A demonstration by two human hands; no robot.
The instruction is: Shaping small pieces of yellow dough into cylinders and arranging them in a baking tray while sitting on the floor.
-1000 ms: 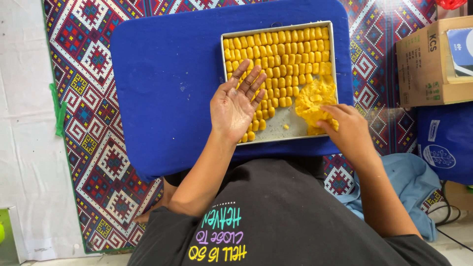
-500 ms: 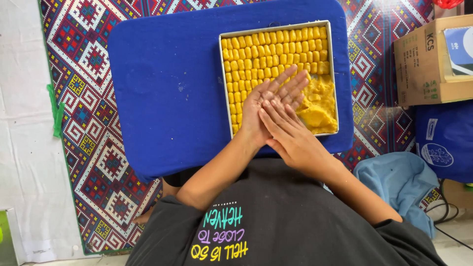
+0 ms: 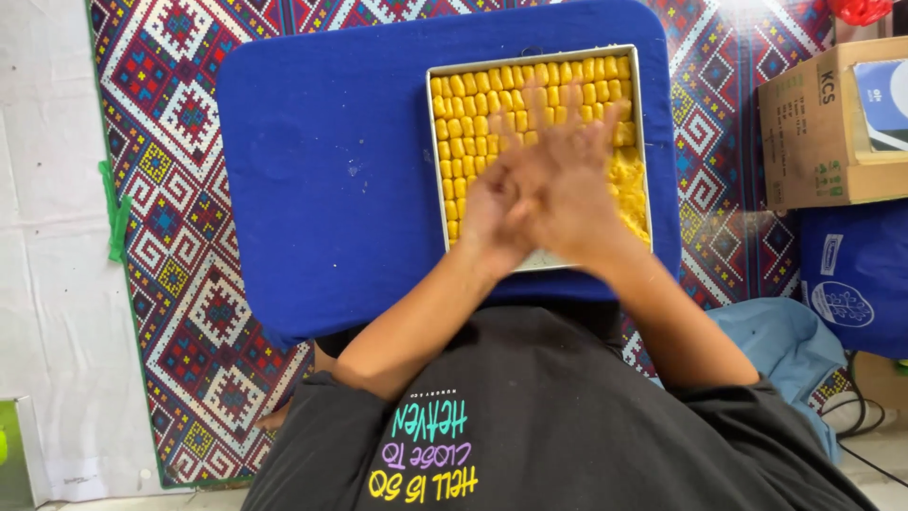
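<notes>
A rectangular metal tray (image 3: 435, 142) lies on a blue padded board (image 3: 322, 170). Rows of small yellow dough pieces (image 3: 473, 123) fill its left and far part. A loose heap of yellow dough (image 3: 632, 194) sits at its right near corner. My hands hover over the tray's near middle, pressed flat palm to palm. My right hand (image 3: 572, 180) lies on top of my left hand (image 3: 487, 216), and the fingers are blurred by motion. Whatever is between the palms is hidden.
The board rests on a patterned woven mat (image 3: 180, 142). At the right stand a cardboard box (image 3: 823, 142) and a blue bag (image 3: 856, 274), with light blue cloth (image 3: 785, 345) below. A white sheet (image 3: 47, 237) covers the floor at left.
A second ago my right hand pinched at the dough heap while my left hand lay open, palm up. The hands then came together and now rub, sliding toward the tray's far side.
</notes>
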